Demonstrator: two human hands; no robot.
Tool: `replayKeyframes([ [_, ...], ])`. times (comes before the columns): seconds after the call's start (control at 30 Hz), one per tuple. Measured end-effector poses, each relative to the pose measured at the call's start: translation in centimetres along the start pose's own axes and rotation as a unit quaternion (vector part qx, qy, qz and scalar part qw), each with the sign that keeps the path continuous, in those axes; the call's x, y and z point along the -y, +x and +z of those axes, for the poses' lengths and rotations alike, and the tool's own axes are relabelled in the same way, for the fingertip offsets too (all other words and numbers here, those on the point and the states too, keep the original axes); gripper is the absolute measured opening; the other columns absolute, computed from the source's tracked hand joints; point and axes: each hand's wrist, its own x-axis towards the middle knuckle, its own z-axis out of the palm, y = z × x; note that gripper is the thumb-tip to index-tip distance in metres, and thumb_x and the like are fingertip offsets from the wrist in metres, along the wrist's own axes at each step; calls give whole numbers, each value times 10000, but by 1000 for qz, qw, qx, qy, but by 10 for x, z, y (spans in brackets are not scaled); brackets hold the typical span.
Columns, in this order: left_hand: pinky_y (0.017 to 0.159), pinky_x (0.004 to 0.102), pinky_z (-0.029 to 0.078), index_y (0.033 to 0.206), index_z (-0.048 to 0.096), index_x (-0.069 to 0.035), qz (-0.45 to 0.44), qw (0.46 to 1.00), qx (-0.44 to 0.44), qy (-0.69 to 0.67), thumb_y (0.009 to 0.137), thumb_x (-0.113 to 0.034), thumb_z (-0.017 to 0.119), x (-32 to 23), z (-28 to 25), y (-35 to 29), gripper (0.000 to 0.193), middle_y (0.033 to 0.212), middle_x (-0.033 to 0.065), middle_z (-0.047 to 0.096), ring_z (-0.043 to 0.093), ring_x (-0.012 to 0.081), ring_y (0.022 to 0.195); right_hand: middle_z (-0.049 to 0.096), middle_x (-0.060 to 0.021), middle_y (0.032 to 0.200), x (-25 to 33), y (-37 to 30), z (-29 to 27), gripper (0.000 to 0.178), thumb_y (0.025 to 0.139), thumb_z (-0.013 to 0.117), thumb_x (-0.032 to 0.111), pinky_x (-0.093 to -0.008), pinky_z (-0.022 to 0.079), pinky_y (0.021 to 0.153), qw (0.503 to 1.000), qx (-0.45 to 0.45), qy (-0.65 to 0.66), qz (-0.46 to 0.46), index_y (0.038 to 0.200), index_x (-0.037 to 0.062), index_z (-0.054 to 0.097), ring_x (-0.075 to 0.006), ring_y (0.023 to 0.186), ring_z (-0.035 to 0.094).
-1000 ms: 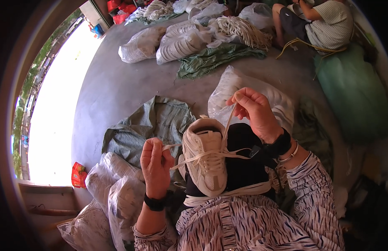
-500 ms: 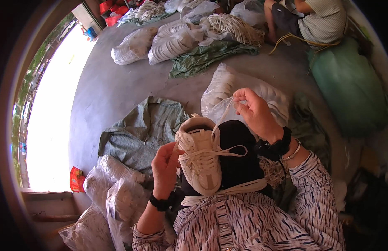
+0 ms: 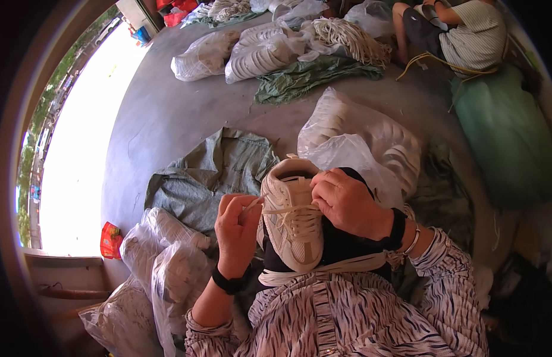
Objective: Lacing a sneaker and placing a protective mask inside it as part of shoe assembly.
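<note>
A cream sneaker (image 3: 301, 241) rests on my lap over dark cloth, its toe pointing toward me and its opening away. Across its tongue and lacing runs a flat cream shoelace (image 3: 287, 209). My left hand (image 3: 237, 229) is closed at the shoe's left side, pinching the lace between thumb and fingertips. Against the right side of the lacing, my right hand (image 3: 349, 205) is closed with bent fingers on the lace; its fingertips are partly hidden. Several loose laces (image 3: 341, 263) lie across my waist below the toe.
A clear bag of pale shoes (image 3: 329, 119) lies just beyond my lap. Green-grey sacking (image 3: 219, 169) and more plastic bags (image 3: 178, 285) lie to the left. Farther off are bagged shoes (image 3: 261, 56) and a lace bundle (image 3: 353, 41). A person (image 3: 469, 35) sits near a green sack (image 3: 496, 131).
My right hand has come down from above the shoe's opening to the right side of its lacing. The lace it held up is now low across the shoe. My left hand keeps its pinch.
</note>
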Motion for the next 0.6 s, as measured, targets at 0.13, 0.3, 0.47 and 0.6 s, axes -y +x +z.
replayKeyframes([
  [0.13, 493, 261, 361, 693, 572, -22, 52, 997, 31, 54, 799, -94, 681, 28, -4, -28, 168, 586, 42, 456, 415, 136, 523, 526, -74, 826, 3, -4, 4, 154, 732, 683, 113, -349, 482, 704, 997, 49, 17, 49, 809, 55, 563, -254, 818, 547],
  [0.3, 509, 263, 413, 802, 639, -47, 101, 982, 39, 154, 739, -73, 727, 17, 13, -29, 111, 701, 67, 531, 512, 181, 546, 529, -67, 802, 7, -4, 5, 161, 743, 677, 126, -345, 479, 676, 996, 48, -74, -15, 795, 63, 538, -255, 784, 554],
  [0.47, 511, 260, 435, 894, 629, -76, 167, 979, -3, 115, 783, -62, 689, 40, 19, -22, 128, 752, 29, 562, 528, 151, 551, 542, -68, 739, 6, -5, 9, 160, 774, 661, 117, -349, 477, 632, 998, 37, -47, 12, 793, 55, 516, -256, 694, 564],
  [0.6, 529, 218, 418, 943, 586, -26, -129, 970, 76, -192, 866, -64, 628, 34, 17, -23, 95, 758, -25, 553, 504, 67, 605, 570, -89, 683, 8, -4, 6, 116, 837, 611, 92, -318, 456, 554, 958, 89, 195, 191, 817, 32, 513, -223, 598, 574],
])
